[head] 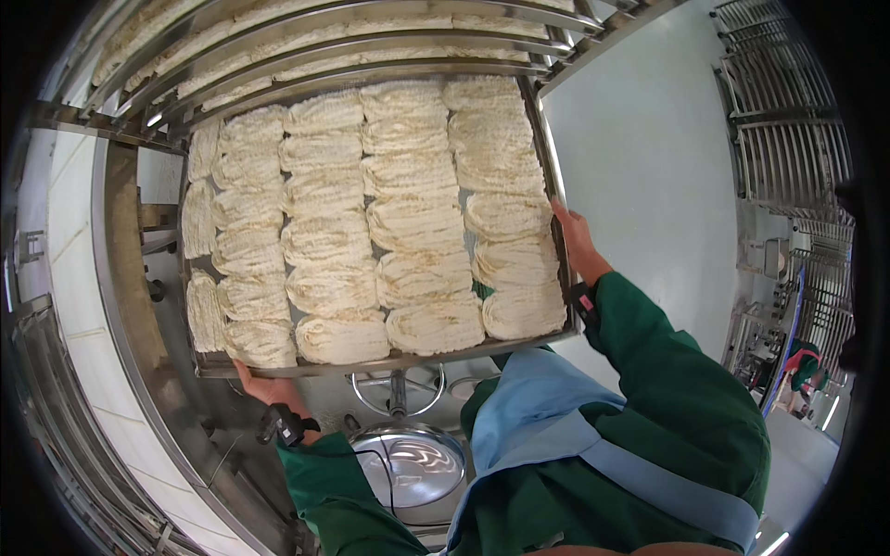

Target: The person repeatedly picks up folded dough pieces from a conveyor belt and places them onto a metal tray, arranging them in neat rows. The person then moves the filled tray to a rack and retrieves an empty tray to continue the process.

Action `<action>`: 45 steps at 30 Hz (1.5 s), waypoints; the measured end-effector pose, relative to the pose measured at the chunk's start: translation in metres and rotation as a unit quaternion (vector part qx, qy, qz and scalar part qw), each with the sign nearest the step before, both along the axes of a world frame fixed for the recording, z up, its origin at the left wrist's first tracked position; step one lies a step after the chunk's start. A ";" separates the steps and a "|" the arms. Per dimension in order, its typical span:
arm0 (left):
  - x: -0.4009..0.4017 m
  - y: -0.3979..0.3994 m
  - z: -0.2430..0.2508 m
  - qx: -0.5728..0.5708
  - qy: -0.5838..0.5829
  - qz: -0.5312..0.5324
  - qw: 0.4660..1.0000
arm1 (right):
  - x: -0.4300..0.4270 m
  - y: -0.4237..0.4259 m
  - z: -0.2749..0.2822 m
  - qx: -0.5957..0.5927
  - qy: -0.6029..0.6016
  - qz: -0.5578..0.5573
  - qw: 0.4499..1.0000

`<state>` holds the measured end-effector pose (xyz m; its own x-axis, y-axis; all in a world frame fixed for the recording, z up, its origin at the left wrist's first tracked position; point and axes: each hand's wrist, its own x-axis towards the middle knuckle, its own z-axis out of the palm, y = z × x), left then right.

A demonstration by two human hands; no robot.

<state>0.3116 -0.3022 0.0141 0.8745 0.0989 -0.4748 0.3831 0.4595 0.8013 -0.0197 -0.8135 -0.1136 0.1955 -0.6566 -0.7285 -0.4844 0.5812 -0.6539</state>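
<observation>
A large metal-framed mesh tray (pixel 417 361) holds rows of pale, folded noodle bundles (pixel 327 236). My left hand (pixel 272 390) grips its near edge towards the left corner, the fingers partly hidden beneath the frame. With my right hand (pixel 578 240) I hold the right side rail, about midway to the near corner. The tray's far edge meets a metal rack (pixel 445 55), whose shelves carry more trays of similar bundles. Whether the far edge rests on the rack cannot be told. Black devices are strapped at both my wrists.
A round metal stool (pixel 410 464) stands below the tray, near my body. On the left runs a white-topped counter or ledge (pixel 87 278) with a metal edge. More metal racks (pixel 786 104) line the far right, and another person (pixel 806 368) is there.
</observation>
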 end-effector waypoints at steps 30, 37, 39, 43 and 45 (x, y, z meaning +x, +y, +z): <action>0.174 -0.368 -0.264 0.031 0.072 -0.331 0.940 | -0.022 -0.083 -0.036 0.038 0.033 0.133 0.990; 0.157 -0.373 -0.267 0.625 -0.357 -0.438 0.539 | -0.085 -0.025 -0.024 0.147 0.080 0.136 0.976; 0.110 -0.346 -0.230 0.607 -0.335 -0.440 0.571 | -0.093 -0.040 -0.018 0.132 0.066 0.108 0.983; -0.001 -0.281 -0.143 0.163 0.171 -0.183 0.954 | -0.091 -0.070 -0.011 0.135 0.074 0.111 0.982; -0.054 -0.237 -0.098 0.160 0.203 -0.143 0.955 | -0.080 -0.072 -0.007 0.159 0.050 0.133 0.977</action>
<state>0.2581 -0.5388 -0.0836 0.6375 0.0800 -0.7663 0.7656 0.0458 0.6417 -0.0997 -0.8856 -0.1202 0.2454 -0.3303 -0.9114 -0.6989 0.5913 -0.4025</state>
